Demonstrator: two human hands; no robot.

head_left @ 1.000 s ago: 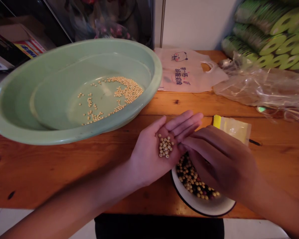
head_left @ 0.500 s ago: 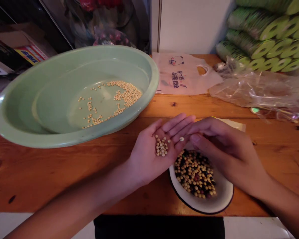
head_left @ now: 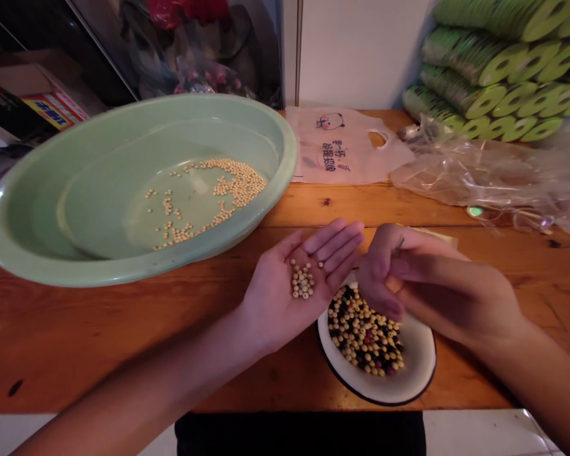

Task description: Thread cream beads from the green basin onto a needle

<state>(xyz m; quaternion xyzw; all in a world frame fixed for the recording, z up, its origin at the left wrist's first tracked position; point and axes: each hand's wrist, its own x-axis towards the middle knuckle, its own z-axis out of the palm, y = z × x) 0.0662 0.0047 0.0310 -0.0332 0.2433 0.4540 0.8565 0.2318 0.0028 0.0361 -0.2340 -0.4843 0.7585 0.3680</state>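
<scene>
Beans first: small round pale-yellow soybeans (head_left: 303, 282), a little heap cupped in the palm of the left hand (head_left: 294, 288), which lies flat open, palm up, fingers stretched toward the right hand. Judged light, hard, smooth and prone to roll, so a shallow cupped palm suits holding many; single ones are best pinched between thumb tip and forefinger from the sides. Right hand (head_left: 422, 288) hovers just beside the left fingertips, above the far rim of the round white enamel bowl with dark rim (head_left: 411, 380); fingers curl loosely inward, and I cannot tell whether anything sits between them. That bowl holds mixed yellow, black and reddish beans (head_left: 363, 329) and stands near the table edge, partly under both hands. Wide pale-green plastic basin (head_left: 33, 247) sits to the left, well apart, with more loose yellow soybeans (head_left: 237, 183) scattered over its bottom. All rest on the orange-brown wooden table (head_left: 99, 329). Further back: printed pink plastic carrier bag (head_left: 342, 152), crumpled clear plastic wrap (head_left: 484, 174), stacked green-wrapped packs (head_left: 498, 63).
</scene>
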